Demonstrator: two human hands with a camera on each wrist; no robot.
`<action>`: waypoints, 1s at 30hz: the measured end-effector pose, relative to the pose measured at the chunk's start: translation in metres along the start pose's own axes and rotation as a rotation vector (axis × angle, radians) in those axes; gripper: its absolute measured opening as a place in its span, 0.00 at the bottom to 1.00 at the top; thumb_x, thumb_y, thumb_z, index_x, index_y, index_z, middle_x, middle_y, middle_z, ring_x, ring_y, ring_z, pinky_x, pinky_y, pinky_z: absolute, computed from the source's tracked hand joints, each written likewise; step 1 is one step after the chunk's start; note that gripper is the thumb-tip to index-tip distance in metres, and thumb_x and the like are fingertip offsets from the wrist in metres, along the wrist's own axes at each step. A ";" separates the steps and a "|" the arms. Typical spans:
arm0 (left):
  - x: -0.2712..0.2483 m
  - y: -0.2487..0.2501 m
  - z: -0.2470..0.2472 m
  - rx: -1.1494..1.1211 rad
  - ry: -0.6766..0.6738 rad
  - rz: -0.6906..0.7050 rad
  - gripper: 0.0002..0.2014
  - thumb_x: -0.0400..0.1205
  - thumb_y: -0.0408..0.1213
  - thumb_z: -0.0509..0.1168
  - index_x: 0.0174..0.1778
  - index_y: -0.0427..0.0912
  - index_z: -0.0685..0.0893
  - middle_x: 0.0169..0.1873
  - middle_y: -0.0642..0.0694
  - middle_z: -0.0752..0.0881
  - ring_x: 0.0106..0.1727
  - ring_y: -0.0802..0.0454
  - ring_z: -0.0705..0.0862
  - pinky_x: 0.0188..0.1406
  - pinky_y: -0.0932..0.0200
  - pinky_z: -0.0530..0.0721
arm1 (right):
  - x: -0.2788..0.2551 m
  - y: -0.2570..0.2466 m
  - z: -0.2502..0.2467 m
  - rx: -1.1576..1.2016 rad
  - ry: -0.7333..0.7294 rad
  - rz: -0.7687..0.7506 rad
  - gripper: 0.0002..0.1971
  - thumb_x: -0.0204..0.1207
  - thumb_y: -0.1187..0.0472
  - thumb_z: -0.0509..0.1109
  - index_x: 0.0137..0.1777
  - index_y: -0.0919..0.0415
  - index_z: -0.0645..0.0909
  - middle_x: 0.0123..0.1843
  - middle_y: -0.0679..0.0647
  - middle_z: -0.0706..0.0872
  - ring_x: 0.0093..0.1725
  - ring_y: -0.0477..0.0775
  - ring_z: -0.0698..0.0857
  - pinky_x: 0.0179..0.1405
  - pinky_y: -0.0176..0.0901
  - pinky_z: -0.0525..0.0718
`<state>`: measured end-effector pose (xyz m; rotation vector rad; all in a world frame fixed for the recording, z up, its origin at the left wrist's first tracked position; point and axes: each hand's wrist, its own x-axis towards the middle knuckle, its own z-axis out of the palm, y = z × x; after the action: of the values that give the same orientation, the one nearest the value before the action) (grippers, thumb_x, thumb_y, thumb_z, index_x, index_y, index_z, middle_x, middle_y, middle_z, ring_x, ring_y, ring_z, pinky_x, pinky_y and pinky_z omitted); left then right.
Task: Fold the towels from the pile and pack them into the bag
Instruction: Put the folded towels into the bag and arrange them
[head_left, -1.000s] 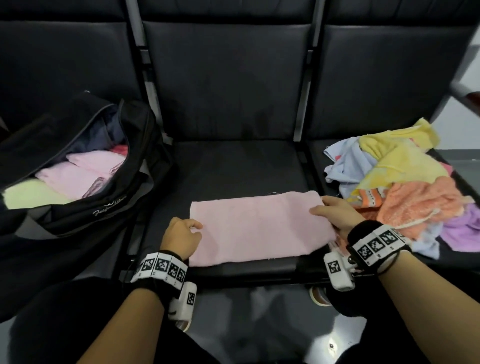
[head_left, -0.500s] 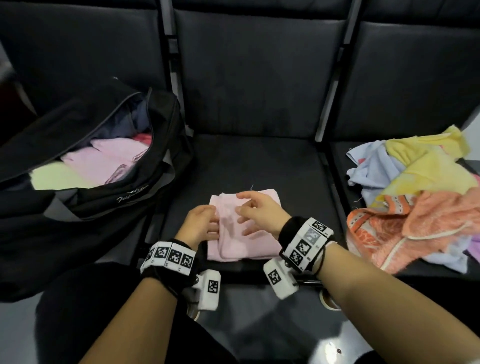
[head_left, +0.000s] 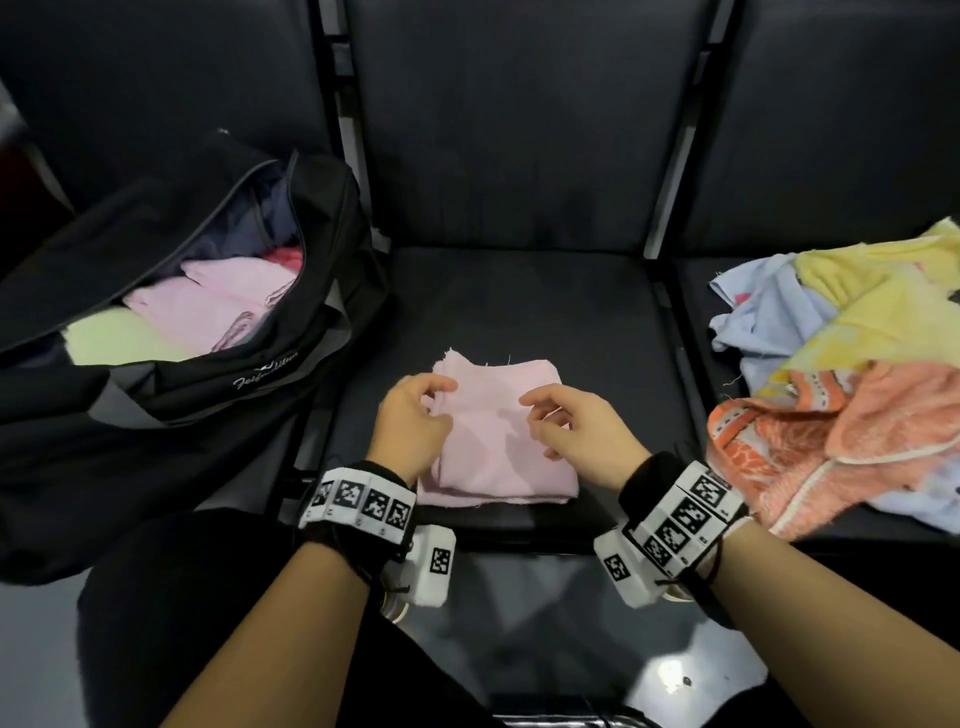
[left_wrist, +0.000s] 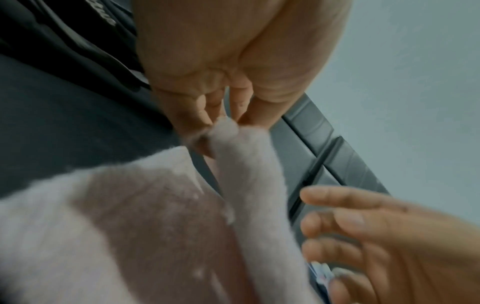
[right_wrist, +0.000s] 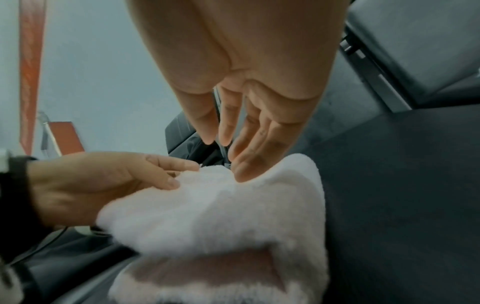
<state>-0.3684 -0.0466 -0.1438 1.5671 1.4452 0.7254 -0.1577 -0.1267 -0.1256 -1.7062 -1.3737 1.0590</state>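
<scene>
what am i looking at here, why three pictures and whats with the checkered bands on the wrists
No machine here: a person is folding towels, wearing three cameras. The big picture comes from a camera on the head, looking down. The other two come from small cameras strapped at each wrist, looking along the fingers; the checkered bands sit on those wrist straps.

On the middle seat lies a folded pink towel. The left hand pinches its left edge, seen close up in the left wrist view. The right hand hovers over it with relaxed fingers, holding nothing. To the left is an open black bag with towels inside; to the right, the unfolded towel pile.
</scene>
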 end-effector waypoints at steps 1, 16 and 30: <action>0.001 -0.002 -0.005 0.009 -0.003 -0.021 0.24 0.70 0.18 0.66 0.52 0.50 0.88 0.54 0.41 0.85 0.50 0.43 0.85 0.57 0.50 0.85 | -0.001 0.001 0.002 -0.017 -0.006 -0.008 0.14 0.76 0.67 0.68 0.57 0.50 0.86 0.46 0.47 0.87 0.40 0.53 0.86 0.43 0.45 0.90; -0.022 0.000 0.005 0.504 -0.114 0.146 0.13 0.77 0.31 0.67 0.51 0.52 0.90 0.52 0.54 0.80 0.59 0.47 0.77 0.63 0.52 0.78 | -0.025 0.022 0.016 -0.806 -0.271 -0.362 0.19 0.68 0.60 0.71 0.59 0.47 0.84 0.56 0.50 0.78 0.54 0.54 0.75 0.51 0.47 0.74; -0.036 0.006 0.030 0.942 -0.238 0.228 0.21 0.79 0.32 0.63 0.68 0.52 0.79 0.62 0.48 0.78 0.63 0.45 0.77 0.59 0.51 0.78 | -0.013 0.018 -0.001 -0.477 -0.044 -0.199 0.18 0.69 0.75 0.65 0.56 0.61 0.85 0.50 0.55 0.86 0.52 0.58 0.83 0.55 0.49 0.80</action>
<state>-0.3455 -0.0879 -0.1470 2.4499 1.5185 -0.0908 -0.1507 -0.1428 -0.1388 -1.8269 -1.8924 0.6954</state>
